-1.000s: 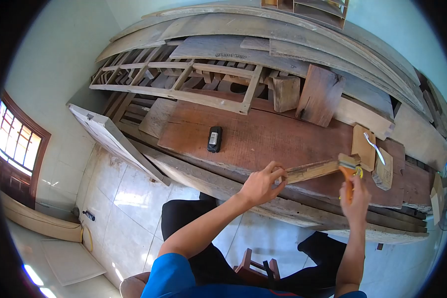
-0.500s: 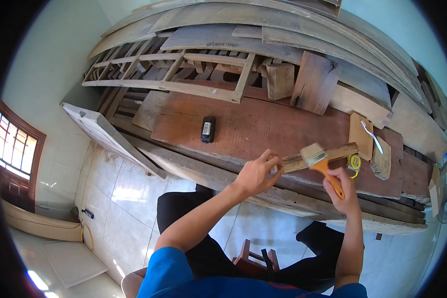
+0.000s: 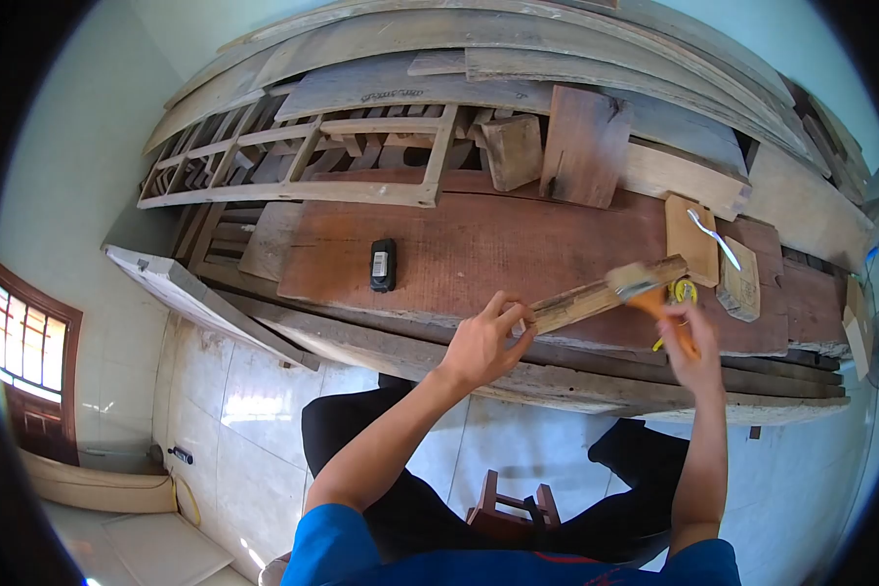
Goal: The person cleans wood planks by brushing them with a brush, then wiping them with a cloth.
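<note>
Reddish board (image 3: 439,234) as bench. Left hand (image 3: 481,344) pinches wooden strip (image 3: 578,307) by 1 end, likely steadying it; right hand (image 3: 693,350) curled round brush (image 3: 647,297).

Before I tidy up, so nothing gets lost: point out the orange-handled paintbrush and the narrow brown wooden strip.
Orange-handled paintbrush (image 3: 649,301), head view: handle, near the bristle end.
Narrow brown wooden strip (image 3: 582,303), head view: middle of its long face.

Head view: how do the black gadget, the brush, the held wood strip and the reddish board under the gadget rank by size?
Largest to smallest, as they look:
1. reddish board
2. wood strip
3. brush, partly covered by the right hand
4. black gadget
</note>
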Demonstrator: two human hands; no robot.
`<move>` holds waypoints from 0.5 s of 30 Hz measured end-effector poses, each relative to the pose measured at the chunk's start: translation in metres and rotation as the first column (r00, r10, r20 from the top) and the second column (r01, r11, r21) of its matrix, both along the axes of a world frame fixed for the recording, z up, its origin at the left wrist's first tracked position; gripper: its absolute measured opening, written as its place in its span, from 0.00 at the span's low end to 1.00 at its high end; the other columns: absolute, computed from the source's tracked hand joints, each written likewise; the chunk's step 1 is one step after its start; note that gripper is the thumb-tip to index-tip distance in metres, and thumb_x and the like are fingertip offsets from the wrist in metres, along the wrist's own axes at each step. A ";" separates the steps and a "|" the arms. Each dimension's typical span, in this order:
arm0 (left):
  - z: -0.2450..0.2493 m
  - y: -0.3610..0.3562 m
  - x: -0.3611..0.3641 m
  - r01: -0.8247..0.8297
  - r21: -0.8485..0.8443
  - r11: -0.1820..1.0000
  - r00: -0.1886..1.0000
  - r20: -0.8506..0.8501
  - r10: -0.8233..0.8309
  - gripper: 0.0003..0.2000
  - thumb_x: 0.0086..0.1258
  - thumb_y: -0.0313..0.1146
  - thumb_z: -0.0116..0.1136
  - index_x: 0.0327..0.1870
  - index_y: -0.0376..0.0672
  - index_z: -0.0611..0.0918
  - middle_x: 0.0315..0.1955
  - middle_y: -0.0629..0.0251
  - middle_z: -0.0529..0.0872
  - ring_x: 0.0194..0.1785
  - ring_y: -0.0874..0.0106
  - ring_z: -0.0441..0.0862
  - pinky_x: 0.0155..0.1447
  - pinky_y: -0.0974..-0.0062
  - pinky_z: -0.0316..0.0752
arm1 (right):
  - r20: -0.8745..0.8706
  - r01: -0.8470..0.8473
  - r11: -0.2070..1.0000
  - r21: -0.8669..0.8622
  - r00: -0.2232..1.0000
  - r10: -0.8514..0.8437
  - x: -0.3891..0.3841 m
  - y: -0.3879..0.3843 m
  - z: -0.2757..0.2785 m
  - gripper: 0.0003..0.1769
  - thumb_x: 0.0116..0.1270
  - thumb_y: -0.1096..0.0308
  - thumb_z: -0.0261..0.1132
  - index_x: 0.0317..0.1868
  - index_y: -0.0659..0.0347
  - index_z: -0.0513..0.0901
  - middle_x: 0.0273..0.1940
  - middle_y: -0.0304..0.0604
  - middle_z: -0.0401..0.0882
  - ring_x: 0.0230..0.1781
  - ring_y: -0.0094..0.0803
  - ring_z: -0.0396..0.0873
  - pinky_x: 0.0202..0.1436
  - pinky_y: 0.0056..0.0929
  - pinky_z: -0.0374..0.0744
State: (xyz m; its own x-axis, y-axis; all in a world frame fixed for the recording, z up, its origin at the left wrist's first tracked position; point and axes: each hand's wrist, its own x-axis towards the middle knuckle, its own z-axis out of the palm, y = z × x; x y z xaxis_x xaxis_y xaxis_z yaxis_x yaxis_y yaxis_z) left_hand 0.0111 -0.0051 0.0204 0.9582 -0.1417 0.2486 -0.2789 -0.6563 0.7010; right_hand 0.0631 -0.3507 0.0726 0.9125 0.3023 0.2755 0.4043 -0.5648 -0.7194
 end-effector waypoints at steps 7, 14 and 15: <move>-0.004 0.000 0.001 -0.002 0.002 1.000 1.000 0.008 0.002 0.08 0.75 0.32 0.70 0.50 0.44 0.85 0.57 0.58 0.84 0.42 0.62 0.92 0.46 0.63 0.88 | 0.188 -0.222 0.962 -0.161 0.950 0.251 -0.028 0.043 0.018 0.09 0.67 0.69 0.73 0.46 0.60 0.85 0.37 0.49 0.86 0.37 0.51 0.87 0.41 0.44 0.84; 0.002 0.002 -0.001 0.003 -0.028 1.000 1.000 -0.015 -0.004 0.09 0.75 0.32 0.70 0.51 0.44 0.85 0.57 0.58 0.85 0.41 0.64 0.91 0.46 0.65 0.87 | 0.420 0.181 0.935 -0.305 0.907 -0.039 -0.015 0.035 -0.003 0.09 0.67 0.66 0.73 0.45 0.59 0.86 0.36 0.48 0.87 0.31 0.51 0.86 0.36 0.42 0.84; 0.000 0.000 -0.003 -0.001 -0.029 1.000 1.000 -0.020 0.001 0.09 0.75 0.31 0.70 0.51 0.44 0.85 0.57 0.58 0.85 0.41 0.64 0.91 0.46 0.65 0.87 | 0.411 0.058 0.958 -0.280 0.909 0.065 -0.028 0.050 -0.006 0.09 0.67 0.66 0.74 0.44 0.59 0.86 0.36 0.48 0.87 0.30 0.51 0.86 0.35 0.42 0.85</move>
